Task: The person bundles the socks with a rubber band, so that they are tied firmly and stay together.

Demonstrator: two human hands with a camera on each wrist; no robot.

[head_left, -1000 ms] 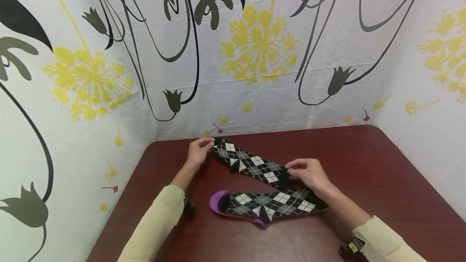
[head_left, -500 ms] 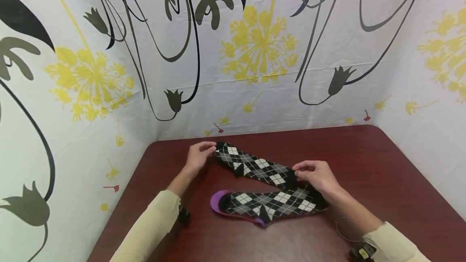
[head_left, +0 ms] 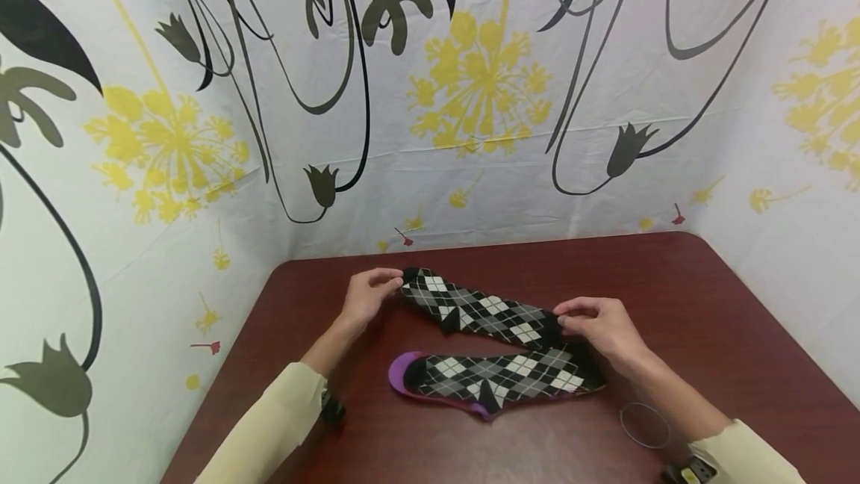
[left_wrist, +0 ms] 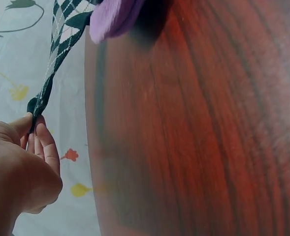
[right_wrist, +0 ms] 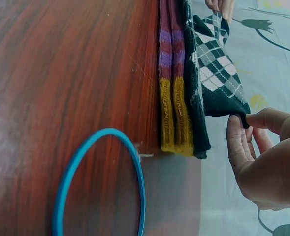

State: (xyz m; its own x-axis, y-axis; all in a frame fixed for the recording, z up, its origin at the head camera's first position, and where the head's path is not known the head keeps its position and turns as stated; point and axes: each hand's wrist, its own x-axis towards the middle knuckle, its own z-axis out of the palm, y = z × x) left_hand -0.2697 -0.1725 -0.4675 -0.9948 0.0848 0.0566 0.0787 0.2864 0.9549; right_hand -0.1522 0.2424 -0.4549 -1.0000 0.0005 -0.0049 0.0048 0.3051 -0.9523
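Evidently, the left hand (head_left: 368, 296) pinches the toe of the upper argyle sock (head_left: 487, 311) and the right hand (head_left: 605, 327) pinches its cuff corner; the two-ended grip appears meant to keep the fabric extended; the sock spans the hands beyond the second argyle sock (head_left: 517, 373), which lies atop purple-toed socks (head_left: 398, 373) on the table (head_left: 672, 275), toes likewise leftward, presumably for alignment; whether the cuff touches the stack cannot be confirmed from the head view.

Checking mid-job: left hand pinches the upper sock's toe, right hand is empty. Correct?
Not quite: the right hand isn't empty; the right wrist view shows it pinching the cuff of the upper sock. The left hand does pinch the toe.
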